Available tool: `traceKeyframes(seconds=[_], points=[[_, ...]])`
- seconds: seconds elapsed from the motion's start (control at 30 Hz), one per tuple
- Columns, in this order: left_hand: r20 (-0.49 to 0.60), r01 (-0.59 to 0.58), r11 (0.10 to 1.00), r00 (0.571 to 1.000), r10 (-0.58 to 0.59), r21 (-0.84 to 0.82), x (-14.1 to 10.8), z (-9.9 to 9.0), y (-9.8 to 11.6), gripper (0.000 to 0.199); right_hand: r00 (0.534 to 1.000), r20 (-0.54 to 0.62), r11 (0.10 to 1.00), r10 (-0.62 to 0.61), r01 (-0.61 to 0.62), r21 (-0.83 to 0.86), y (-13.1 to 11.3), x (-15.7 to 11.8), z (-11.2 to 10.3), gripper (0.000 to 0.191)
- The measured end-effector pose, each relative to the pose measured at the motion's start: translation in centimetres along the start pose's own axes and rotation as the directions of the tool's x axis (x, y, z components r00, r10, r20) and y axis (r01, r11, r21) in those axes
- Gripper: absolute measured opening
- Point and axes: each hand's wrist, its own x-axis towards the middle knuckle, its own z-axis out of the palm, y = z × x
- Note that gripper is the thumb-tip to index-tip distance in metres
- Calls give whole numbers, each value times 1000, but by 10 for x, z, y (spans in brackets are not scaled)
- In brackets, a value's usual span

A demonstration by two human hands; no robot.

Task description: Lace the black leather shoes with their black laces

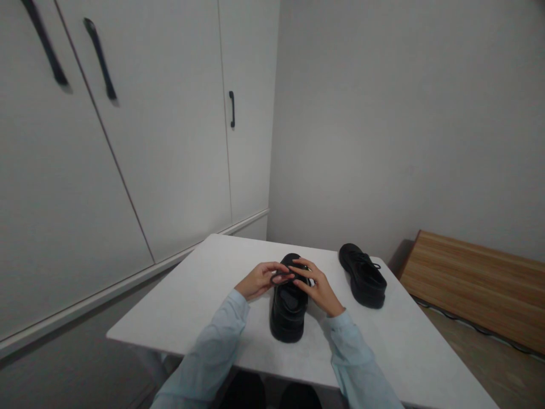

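A black lace-up shoe stands on the white table in front of me, its heel toward me and its toe pointing away. Over its lacing, my left hand pinches a dark loop of shoelace from the left side. From the right, my right hand has its fingers bent and closed around the same lace above the shoe. The fingertips of both hands nearly meet there. Part of the shoe's upper is hidden beneath my fingers, so the exact shape of the knot cannot be made out.
A second black shoe, with its laces tied, sits near the table's far right corner. White cabinets with dark handles line the left. Beyond the right edge of the table is a wooden board, with a grey wall behind.
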Motion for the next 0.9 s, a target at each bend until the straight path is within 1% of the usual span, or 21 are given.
traceKeyframes(seconds=[0.17, 0.23, 0.3, 0.37, 0.47, 0.57, 0.67, 0.8, 0.9], points=[[23, 62, 998, 998, -62, 7, 0, -1, -5, 39, 995, -100, 1000, -11, 14, 25, -4, 1, 3, 15], [17, 46, 999, 999, -46, 0, -1, -3, -5, 39, 990, -140, 999, 8, -2, 46, -5, 2, 2, 13], [-12, 8, 1000, 1000, -8, -4, -1, -5, -4, 37, 978, -203, 997, 45, -31, 68, -5, 3, -1, 13], [-58, -38, 999, 998, 38, -3, 0, -6, -2, 35, 951, -293, 992, 94, -65, 108, -2, 3, -4, 13], [-142, -105, 994, 984, 106, 12, 2, -7, 1, 31, 885, -419, 969, 204, -121, 214, 5, 3, -10, 18], [-204, -127, 991, 970, 135, 51, 6, -9, 0, 28, 811, -502, 938, 300, -157, 308, 14, 1, -17, 22], [-241, -123, 988, 960, 141, 90, 8, -10, -1, 28, 754, -558, 926, 346, -178, 334, 23, 0, -23, 25], [-297, -98, 980, 944, 146, 173, 11, -12, -2, 27, 715, -581, 916, 389, -232, 326, 33, -1, -26, 28], [-332, -75, 966, 930, 158, 248, 12, -13, -4, 26, 719, -571, 917, 396, -276, 289, 38, -2, -25, 28]])
